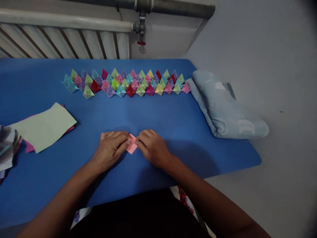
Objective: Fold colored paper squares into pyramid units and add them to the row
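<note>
A small pink paper square (132, 147), turned corner toward me, lies on the blue table between my two hands. My left hand (112, 144) rests over its left side, with thumb and fingers pressed together on the paper. From the other side, my right hand (151, 145) pinches the paper's right edge with curled fingers. Parts of the paper are hidden under the fingertips, so its folds do not fully show. Beyond the hands stand rows of folded paper pieces (130, 90) in pink, green, blue, purple, red and yellow.
Pale green and magenta paper sheets (47, 125) lie at the left, beside a crumpled pile of papers (7, 148). A folded light-blue cloth (223, 105) sits on the table's right end, against the wall. Behind the table (173, 115) are a radiator (64, 26) and a valve (142, 28).
</note>
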Tool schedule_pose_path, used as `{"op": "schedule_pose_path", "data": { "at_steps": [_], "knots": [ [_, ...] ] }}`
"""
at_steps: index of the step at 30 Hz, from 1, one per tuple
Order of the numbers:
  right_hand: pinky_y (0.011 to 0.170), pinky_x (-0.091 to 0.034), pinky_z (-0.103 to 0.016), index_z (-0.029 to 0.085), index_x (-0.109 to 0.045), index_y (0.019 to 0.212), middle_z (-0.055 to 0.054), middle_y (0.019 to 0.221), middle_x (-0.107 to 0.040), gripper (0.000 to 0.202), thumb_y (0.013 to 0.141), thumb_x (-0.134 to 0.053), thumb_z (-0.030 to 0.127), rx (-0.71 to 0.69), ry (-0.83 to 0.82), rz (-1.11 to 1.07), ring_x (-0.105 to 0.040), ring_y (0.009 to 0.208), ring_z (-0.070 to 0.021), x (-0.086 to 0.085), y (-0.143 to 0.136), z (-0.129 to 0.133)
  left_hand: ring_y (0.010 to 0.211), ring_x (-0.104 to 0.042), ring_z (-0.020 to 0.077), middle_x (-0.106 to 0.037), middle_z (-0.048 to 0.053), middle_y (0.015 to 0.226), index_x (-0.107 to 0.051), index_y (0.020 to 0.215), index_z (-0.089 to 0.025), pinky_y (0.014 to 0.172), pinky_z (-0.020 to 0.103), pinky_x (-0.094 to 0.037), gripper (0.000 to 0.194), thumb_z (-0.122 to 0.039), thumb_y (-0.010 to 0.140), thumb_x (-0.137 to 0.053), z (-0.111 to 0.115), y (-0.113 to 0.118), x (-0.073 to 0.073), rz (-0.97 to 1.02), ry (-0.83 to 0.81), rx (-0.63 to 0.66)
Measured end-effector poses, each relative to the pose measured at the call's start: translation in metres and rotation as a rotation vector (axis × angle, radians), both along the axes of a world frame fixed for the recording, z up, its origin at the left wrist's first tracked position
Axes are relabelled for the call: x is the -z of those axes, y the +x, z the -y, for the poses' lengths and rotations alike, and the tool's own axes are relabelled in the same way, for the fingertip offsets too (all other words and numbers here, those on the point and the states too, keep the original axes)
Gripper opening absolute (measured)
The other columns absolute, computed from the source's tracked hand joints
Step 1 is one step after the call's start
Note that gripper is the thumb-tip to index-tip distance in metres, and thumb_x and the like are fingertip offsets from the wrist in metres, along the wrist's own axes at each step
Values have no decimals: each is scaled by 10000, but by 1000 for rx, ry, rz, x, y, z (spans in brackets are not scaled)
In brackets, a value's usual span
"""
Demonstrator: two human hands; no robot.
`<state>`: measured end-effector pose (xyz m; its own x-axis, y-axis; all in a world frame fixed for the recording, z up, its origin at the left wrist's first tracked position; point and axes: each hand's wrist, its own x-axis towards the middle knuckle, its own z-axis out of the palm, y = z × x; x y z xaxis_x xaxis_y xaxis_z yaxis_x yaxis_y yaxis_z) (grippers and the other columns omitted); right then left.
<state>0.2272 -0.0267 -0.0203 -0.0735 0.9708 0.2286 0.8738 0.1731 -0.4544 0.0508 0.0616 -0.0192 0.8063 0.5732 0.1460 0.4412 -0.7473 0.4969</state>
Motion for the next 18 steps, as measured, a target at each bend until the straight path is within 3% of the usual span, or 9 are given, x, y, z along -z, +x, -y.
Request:
{"op": "schedule_pose_path", "data": {
  "at_steps": [4,8,18],
  "knots": [
    [797,-427,-309,148,-632,825,-62,857,-643,182,944,-499,184,49,-27,-20,-556,835,-174,-1,-2,-1,922,-623,199,-713,4,1035,-603,1159,-269,888,413,-348,278,-357,993,-399,0,0,1,-6,-26,-26],
    [790,-430,-306,163,-608,800,-57,858,-619,162,923,-502,172,101,-45,-55,-546,835,-171,-3,-3,-2,853,-631,187,-725,4,968,-597,1161,-263,874,403,-367,278,-365,987,-406,0,1,5,40,-2,-71],
    [736,-409,-289,170,-588,775,-44,815,-598,144,899,-516,188,173,-47,-77,-527,786,-167,-2,-5,-4,917,-649,195,-726,31,1092,-587,1203,-265,867,382,-401,276,-335,961,-474,0,6,11,59,48,-151]
  ]
}}
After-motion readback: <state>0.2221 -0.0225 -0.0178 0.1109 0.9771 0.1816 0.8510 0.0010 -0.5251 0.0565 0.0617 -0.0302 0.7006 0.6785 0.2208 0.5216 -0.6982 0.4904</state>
